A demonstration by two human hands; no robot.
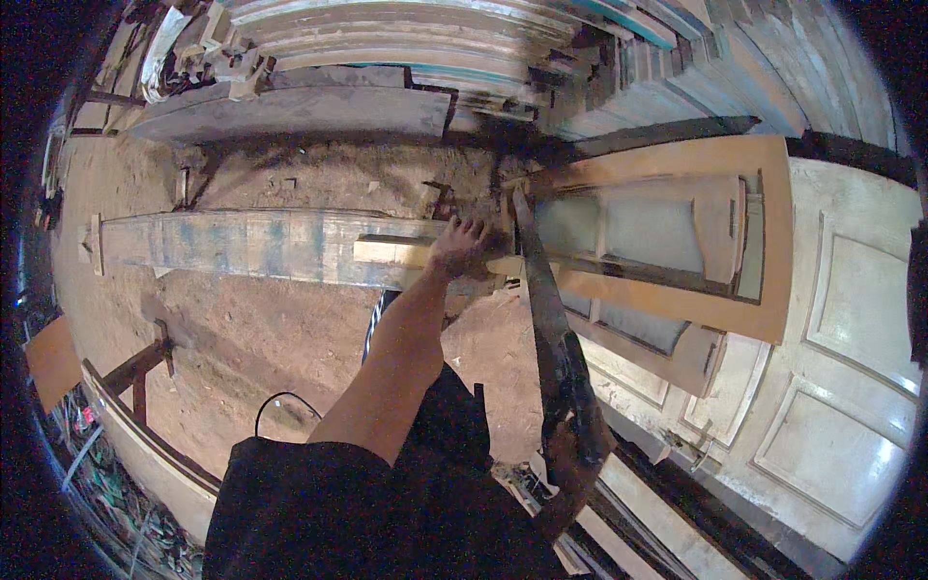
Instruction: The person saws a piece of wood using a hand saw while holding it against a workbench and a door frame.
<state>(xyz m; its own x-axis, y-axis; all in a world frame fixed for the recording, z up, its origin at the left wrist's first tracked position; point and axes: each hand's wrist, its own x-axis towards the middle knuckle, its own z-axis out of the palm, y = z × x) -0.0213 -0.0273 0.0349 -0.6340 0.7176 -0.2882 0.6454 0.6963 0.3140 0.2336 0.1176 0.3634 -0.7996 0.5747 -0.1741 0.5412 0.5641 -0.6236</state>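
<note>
Left hand [458, 251] on pale, squared wooden batten [389, 249]; grip, we cannot tell. Right hand [581, 452]: clasped around long, dark, tapered handsaw [548, 307].

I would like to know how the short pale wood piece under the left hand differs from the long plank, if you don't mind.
The short pale wood piece is much shorter and narrower than the long plank. The piece looks plain and light, while the plank carries bluish-green stains. Both are wooden and lie roughly crosswise.

White panelled door [855, 295] at right; stacked boards [406, 37] at far side; dim heap [121, 512] lower left, perhaps scrap.
</note>
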